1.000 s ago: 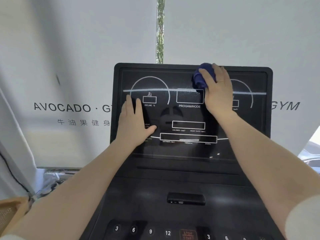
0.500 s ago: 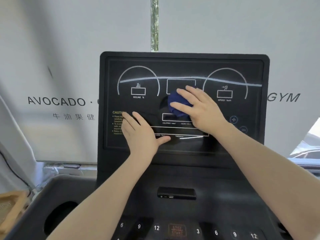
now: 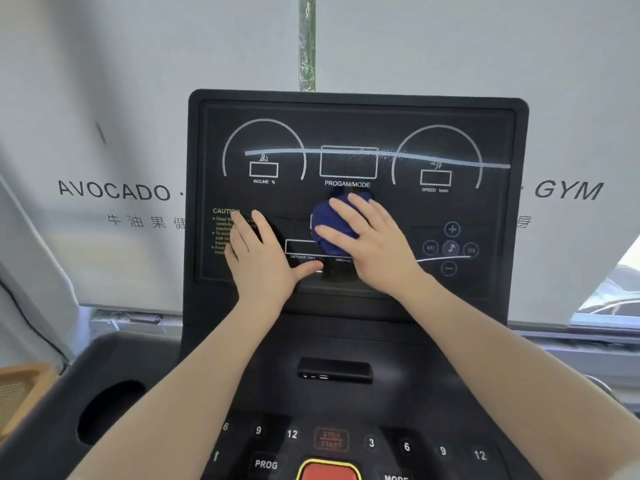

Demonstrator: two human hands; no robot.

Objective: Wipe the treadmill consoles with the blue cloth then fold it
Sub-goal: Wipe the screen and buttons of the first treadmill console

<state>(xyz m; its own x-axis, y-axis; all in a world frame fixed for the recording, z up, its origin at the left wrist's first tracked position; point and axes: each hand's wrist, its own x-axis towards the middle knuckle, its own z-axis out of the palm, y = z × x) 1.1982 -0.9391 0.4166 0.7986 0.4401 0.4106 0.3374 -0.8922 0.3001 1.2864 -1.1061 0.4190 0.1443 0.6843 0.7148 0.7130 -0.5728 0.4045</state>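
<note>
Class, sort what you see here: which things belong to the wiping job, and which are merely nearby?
Belong to the job:
blue cloth
treadmill console
right hand
left hand

Merely nearby:
cup holder
gym banner

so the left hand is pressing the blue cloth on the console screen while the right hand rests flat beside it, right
Not quite: the hands are swapped. In the head view the right hand presses the blue cloth on the console screen, while the left hand rests flat beside it.
</note>
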